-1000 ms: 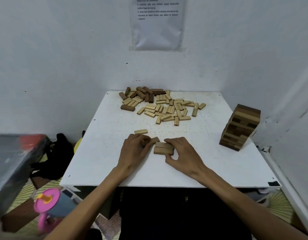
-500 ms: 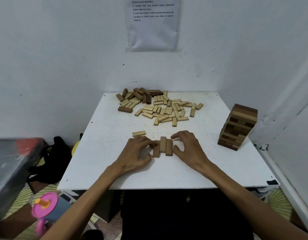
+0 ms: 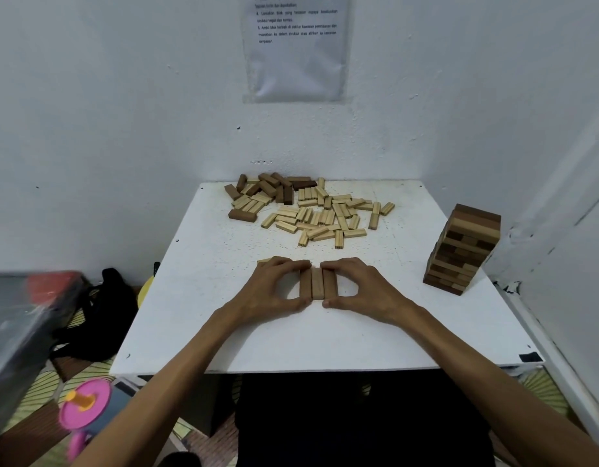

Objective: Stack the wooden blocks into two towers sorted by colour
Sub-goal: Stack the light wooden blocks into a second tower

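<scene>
White table (image 3: 197, 298) in a walled corner, on which a row of three blocks (image 3: 317, 284), laid side by side near the front, is pinched between the curled left hand (image 3: 269, 288) and right hand (image 3: 365, 288), with a loose pile (image 3: 311, 214) seen behind and a tower (image 3: 463, 251) stood far right.

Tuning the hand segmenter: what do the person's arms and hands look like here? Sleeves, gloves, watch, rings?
Left hand and right hand are bare: no gloves, rings, watch or bands visible. Left forearm and right forearm are uncovered all the way to the bottom frame edge, with no sleeve in view. No tattoos or markings that I can make out.
</scene>
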Available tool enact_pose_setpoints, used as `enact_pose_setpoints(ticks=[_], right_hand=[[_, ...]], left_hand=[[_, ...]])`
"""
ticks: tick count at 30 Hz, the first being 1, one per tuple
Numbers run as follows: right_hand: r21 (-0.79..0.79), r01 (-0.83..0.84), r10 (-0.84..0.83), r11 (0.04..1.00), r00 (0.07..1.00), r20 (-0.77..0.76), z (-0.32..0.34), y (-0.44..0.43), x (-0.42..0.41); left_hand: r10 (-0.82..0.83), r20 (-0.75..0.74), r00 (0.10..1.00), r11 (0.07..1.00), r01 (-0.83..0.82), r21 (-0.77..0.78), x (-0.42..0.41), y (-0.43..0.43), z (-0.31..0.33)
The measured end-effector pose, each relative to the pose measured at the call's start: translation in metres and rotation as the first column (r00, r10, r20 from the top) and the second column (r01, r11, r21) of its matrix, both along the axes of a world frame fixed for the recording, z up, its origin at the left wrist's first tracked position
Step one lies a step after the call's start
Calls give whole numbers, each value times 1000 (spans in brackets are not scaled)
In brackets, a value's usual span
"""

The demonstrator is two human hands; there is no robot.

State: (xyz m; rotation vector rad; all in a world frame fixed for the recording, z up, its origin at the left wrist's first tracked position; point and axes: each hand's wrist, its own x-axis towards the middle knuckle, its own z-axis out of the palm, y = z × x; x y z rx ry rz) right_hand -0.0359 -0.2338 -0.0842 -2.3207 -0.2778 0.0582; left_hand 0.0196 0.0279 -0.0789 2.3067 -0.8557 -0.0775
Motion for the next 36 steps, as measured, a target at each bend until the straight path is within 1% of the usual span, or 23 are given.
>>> enact_pose_setpoints(ticks=[6, 10, 13, 18, 21, 27, 32, 36], right_hand=[[28, 1, -2, 1000, 999, 40, -1, -1, 4], [38, -34, 29, 999, 994, 109, 0, 1, 4], [25, -58, 54, 998, 986, 158, 2, 4, 3], [110, -28, 6, 993, 981, 193, 6, 4, -1], [104, -19, -5, 994, 974, 227, 20, -3, 0], [146, 11, -52, 989, 958, 282, 57, -17, -3], [102, 55, -83, 993, 953, 291, 94, -37, -11], [71, 119, -135, 990, 944, 302, 118, -59, -20]], left_hand=[[20, 1, 1000, 999, -20, -43, 1, -4, 0], [-20, 57, 998, 996, 25, -80, 0, -7, 0], [-44, 65, 997, 991, 52, -125, 0, -8, -2], [-70, 26, 997, 974, 74, -216, 0, -14, 6], [-95, 19, 995, 964, 97, -247, 5, -18, 18], [-177, 12, 984, 945, 173, -278, 17, -35, 54], [-253, 7, 967, 922, 244, -300, 27, -60, 83], [-308, 42, 950, 898, 305, -316, 32, -87, 104]])
